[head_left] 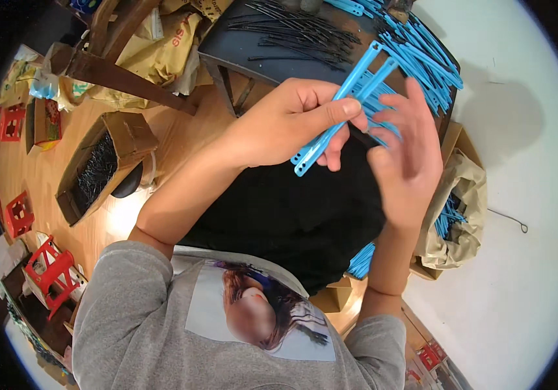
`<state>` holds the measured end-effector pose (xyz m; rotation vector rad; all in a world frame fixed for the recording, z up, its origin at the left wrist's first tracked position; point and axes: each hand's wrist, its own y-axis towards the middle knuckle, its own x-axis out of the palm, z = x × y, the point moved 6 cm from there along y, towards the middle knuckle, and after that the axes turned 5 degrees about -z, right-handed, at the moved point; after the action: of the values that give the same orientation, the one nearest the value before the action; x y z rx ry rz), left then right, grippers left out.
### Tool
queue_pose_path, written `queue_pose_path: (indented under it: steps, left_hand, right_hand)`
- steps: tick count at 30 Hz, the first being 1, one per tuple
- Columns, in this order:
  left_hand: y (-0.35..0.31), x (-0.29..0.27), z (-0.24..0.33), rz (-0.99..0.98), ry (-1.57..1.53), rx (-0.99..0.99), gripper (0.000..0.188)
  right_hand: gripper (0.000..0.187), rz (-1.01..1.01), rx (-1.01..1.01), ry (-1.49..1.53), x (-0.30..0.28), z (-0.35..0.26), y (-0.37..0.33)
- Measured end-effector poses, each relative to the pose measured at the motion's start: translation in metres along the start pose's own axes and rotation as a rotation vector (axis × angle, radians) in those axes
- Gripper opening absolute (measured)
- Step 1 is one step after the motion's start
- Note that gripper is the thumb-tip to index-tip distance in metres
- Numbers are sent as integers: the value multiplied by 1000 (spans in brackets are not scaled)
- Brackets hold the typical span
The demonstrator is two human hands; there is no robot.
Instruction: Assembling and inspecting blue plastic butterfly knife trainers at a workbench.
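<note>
Left hand (292, 123) pinches a blue plastic strip (341, 110), right hand (402, 146) spread half-open against it, over the lap. Far: dark table (240, 45) with two piles, black sticks (298, 29) and blue strips (422, 52). Cardboard box (106, 159) left.

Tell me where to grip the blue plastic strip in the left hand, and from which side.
Grip the blue plastic strip at its middle, as the left hand does, pinching across its flat faces from the left. It is long, thin and tilted, so both ends stay free; the right hand crowds the other side.
</note>
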<state>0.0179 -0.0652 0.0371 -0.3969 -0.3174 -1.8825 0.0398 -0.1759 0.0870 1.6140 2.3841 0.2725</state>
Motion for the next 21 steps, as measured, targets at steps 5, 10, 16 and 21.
queue_pose_path:
  steps: [5, 10, 16, 21]
  left_hand:
    - [-3, 17, -10, -103, 34, -75, 30]
    - [-5, 12, -3, 170, 263, -15, 24]
    - [-11, 12, 12, 496, 920, 378, 21]
    - [-6, 41, 8, 467, 878, 552, 22]
  right_hand:
    - [35, -123, 271, 78, 3, 23, 4]
    - [28, 118, 193, 256, -13, 30, 4]
    - [25, 283, 114, 317, -22, 15, -4]
    - [25, 263, 142, -177, -8, 24, -8]
